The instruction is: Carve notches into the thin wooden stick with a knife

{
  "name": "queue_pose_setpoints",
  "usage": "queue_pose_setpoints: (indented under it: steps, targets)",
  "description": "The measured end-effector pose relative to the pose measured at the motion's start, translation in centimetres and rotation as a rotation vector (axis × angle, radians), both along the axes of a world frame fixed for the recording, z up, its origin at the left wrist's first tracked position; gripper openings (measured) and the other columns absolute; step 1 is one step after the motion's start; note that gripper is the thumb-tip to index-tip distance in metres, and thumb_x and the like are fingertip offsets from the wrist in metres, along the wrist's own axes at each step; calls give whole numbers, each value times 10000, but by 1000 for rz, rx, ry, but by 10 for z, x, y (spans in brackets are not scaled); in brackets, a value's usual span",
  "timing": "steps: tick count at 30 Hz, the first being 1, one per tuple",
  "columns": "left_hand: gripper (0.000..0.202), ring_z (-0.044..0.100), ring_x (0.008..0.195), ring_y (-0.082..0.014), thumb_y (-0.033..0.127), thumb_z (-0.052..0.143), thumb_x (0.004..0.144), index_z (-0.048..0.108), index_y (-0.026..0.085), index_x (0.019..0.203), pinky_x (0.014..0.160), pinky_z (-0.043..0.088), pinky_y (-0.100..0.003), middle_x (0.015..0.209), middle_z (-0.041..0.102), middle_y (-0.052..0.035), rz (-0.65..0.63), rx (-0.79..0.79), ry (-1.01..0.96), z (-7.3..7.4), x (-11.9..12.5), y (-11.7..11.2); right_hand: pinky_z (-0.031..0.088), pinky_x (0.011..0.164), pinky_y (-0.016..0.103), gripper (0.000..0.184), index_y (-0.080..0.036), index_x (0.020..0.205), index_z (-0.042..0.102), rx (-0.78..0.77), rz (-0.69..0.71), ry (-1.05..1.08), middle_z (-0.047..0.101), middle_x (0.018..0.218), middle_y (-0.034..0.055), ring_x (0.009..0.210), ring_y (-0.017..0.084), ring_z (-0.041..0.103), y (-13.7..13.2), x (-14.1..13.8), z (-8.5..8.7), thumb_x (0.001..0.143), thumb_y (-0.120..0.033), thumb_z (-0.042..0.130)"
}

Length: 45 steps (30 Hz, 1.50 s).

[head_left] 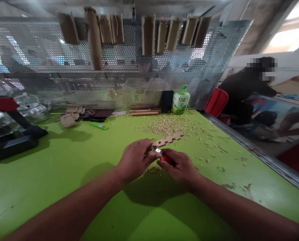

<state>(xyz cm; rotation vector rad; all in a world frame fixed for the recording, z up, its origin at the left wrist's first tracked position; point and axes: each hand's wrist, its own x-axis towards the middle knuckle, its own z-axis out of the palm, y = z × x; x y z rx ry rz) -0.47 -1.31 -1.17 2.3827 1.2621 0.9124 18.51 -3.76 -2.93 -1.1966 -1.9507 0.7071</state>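
My left hand (136, 156) is closed around the near end of a flat strip of pale wood (168, 140). The strip has a notched edge and a dark round hole, and its far end points away to the right. In my right hand (180, 165) is a carving knife (166, 158) with a red handle and a short shiny blade. The blade lies against the wood by my left thumb, which is close to the metal. My left fingers hide the strip's near end. A few shavings (154, 169) lie on the green table beneath my hands.
A heap of wood shavings (168, 124) spreads behind the strip. Beyond it stand a green tea bottle (180, 101) and a black box (167, 101). Wooden sticks (144, 113), carved pieces (69, 119) and a black-and-red device (13, 127) are farther left. A person (242, 85) sits at right.
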Motion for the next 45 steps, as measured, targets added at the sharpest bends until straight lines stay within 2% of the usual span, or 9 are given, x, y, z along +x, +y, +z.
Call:
queue_pose_setpoints:
  steps: [4,8,12,16,21,26,33,39,45]
  targets:
    - [497,440,593,-129,642,347,920,497,187,786,532,236,-255,678,519,6,47,-86,-50,-3,4,-2,335,525,242,230,-176,905,650,154,-94,-137,610,662,20,556,114,495,3,1,-6,886,-388,562]
    - [481,466,625,-136,644,399,901,514,185,815,538,261,-255,710,540,2,95,-194,-110,-6,6,-1,304,525,247,214,-186,836,611,195,-145,-214,598,645,17,552,116,487,6,-1,-7,892,-383,546]
    - [478,527,733,-150,629,552,831,537,176,983,613,390,-265,822,584,-15,41,-479,-302,-5,6,0,325,513,237,156,-191,929,589,35,-129,-238,626,705,25,565,123,507,6,-5,-3,875,-333,552]
    - [461,516,779,-139,494,647,820,523,172,1125,683,452,-273,889,567,-34,-64,-689,-449,2,3,0,384,540,241,275,-205,1094,530,-59,-122,-157,655,855,53,647,145,556,7,-5,-1,860,-341,582]
    - [294,418,595,-84,320,558,895,505,168,1141,573,422,-228,713,436,37,-52,-848,-538,9,0,1,395,549,245,296,-195,1059,553,37,-166,-26,579,768,12,629,132,520,14,6,-3,915,-451,514]
    - [262,346,433,-53,374,479,931,463,200,1126,398,302,-175,628,420,74,-89,-992,-627,6,1,0,385,565,253,340,-184,990,579,108,-124,-25,558,724,9,611,128,519,19,15,-2,973,-471,397]
    - [279,284,383,-13,418,515,923,447,233,1121,321,216,-140,694,470,77,-165,-1033,-659,5,0,-4,318,544,258,302,-207,939,506,92,-102,-208,514,652,-15,560,133,479,17,13,6,983,-459,345]
    - [209,298,390,-8,395,501,934,439,207,1004,330,227,-138,696,497,70,-182,-1027,-632,11,1,-6,311,558,258,315,-222,807,440,17,-104,-216,507,648,-15,574,133,484,16,12,6,977,-469,345]
    - [163,289,397,-20,333,484,929,457,195,1010,357,233,-157,673,457,79,-152,-955,-576,15,4,-8,288,533,253,331,-222,756,435,4,-105,-199,468,609,-26,540,122,441,17,11,4,968,-465,365]
